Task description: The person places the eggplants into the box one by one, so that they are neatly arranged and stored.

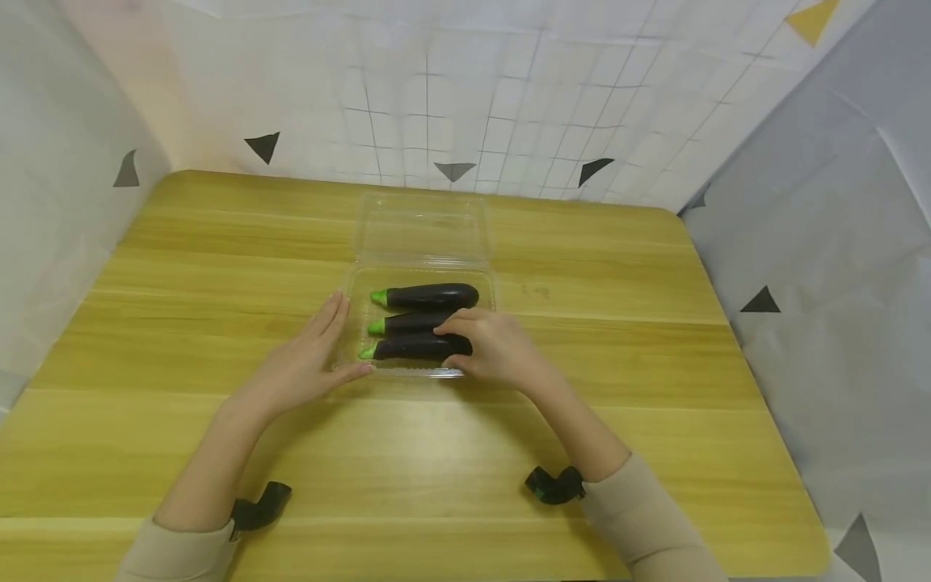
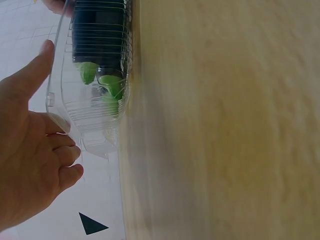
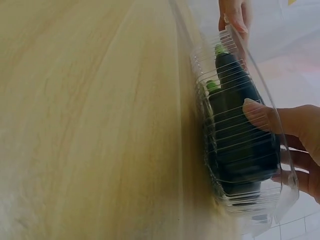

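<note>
A clear plastic clamshell box (image 1: 407,373) lies on the table with its lid (image 1: 422,226) folded back. Three dark eggplants with green stem ends lie side by side in it: a far one (image 1: 432,296), a middle one (image 1: 407,323) and a near one (image 1: 410,347). My right hand (image 1: 498,347) reaches over the right side and holds the near eggplant's blunt end; in the right wrist view the thumb (image 3: 257,115) shows through the clear wall. Fairly straight, the fingers of my left hand (image 1: 301,368) touch the box's left side, with the thumb at its front corner.
The wooden table (image 1: 618,364) has rounded back corners. White sheeting (image 1: 480,89) with grid lines and dark triangles stands behind it, with pale walls on both sides. Dark curved pieces (image 1: 263,505) are at both wrists.
</note>
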A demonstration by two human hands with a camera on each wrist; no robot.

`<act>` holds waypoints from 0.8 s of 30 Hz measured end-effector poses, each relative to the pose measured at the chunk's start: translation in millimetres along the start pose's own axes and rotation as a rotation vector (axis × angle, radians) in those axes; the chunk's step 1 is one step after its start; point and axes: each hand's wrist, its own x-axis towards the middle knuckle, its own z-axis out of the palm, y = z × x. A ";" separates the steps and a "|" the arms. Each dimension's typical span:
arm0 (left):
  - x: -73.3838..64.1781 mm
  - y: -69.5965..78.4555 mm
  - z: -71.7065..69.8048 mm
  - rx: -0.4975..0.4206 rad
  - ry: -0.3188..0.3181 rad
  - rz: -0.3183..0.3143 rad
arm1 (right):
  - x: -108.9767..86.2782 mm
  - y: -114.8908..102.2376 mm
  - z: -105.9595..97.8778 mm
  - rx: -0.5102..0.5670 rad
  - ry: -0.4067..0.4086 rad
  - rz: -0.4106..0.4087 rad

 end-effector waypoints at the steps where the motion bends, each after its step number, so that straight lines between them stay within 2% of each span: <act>1: 0.2 -0.1 -0.2 0.000 0.000 0.000 | 0.3 0.1 0.1 0.000 -0.009 0.007; 10: 1.3 -0.4 -2.3 0.005 0.006 0.003 | 2.5 3.3 1.4 0.046 -0.032 0.051; 14: 1.1 0.0 -3.3 0.004 0.004 0.003 | 1.7 5.4 2.1 0.087 -0.013 0.040; 17: 0.9 0.3 -3.9 0.005 0.002 0.005 | 0.5 8.4 2.7 0.100 0.025 0.010; 24: -0.2 -0.9 -4.7 0.009 0.004 0.013 | -5.5 16.8 -4.6 0.163 0.186 -0.047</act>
